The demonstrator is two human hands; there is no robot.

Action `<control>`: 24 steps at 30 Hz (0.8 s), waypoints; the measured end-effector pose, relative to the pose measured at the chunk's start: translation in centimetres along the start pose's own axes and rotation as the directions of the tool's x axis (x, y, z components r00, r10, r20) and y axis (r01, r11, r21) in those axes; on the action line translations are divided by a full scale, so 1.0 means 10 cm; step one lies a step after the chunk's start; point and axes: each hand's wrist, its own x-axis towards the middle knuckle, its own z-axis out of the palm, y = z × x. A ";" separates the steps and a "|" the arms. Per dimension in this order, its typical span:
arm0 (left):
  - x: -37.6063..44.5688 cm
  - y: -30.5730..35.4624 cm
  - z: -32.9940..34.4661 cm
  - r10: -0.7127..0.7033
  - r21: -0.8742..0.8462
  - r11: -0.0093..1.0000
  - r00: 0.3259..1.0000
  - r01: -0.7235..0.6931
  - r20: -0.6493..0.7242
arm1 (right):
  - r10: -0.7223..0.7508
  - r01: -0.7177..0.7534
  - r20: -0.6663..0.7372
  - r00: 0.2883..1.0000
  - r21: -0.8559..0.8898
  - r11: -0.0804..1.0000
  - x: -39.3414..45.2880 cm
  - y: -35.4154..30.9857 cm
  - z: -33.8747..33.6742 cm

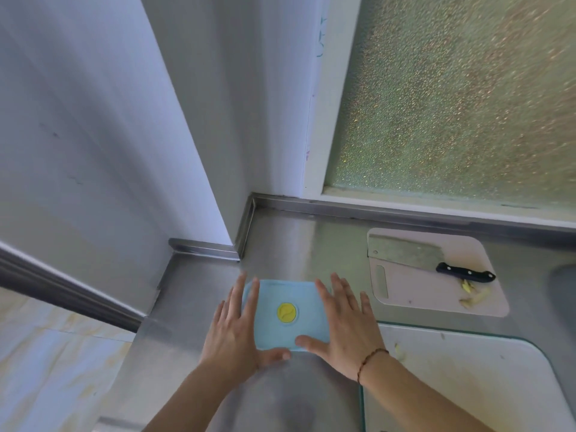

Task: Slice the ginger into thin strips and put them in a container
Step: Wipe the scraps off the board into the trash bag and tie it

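A container with a light blue lid (288, 294) and a yellow round valve (286, 312) stands on the steel counter (290, 238). My left hand (233, 328) lies flat on the lid's left edge, fingers straight. My right hand (343, 322) lies flat on its right edge, thumb across the near edge. What is inside the container is hidden. A cleaver (414, 257) with a black handle rests on a pale pink cutting board (414, 294) at the right. A few ginger scraps (472, 294) lie near the cleaver's handle.
A glass sheet over a white surface (452, 378) lies at the near right with small ginger bits on it. A frosted window (452, 95) and white walls (93, 120) close off the back and left. A sink's rim (564, 282) shows at the far right.
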 end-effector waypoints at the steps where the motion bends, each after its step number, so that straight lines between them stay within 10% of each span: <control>1: -0.10 -0.03 0.09 0.013 -0.112 0.993 0.993 -0.026 -0.117 | 0.032 -0.030 -0.051 0.998 0.047 0.998 -0.07 -0.01 0.04; 9: -0.12 -0.09 0.32 0.079 -0.148 0.972 0.844 -0.184 -0.530 | 0.050 -0.015 -0.203 0.978 0.173 0.985 -0.12 0.01 0.37; 24: 1.19 0.03 -0.09 -0.287 -0.041 0.958 0.945 0.284 -0.159 | 0.191 -0.182 -0.017 0.982 0.222 0.958 1.35 -0.05 -0.22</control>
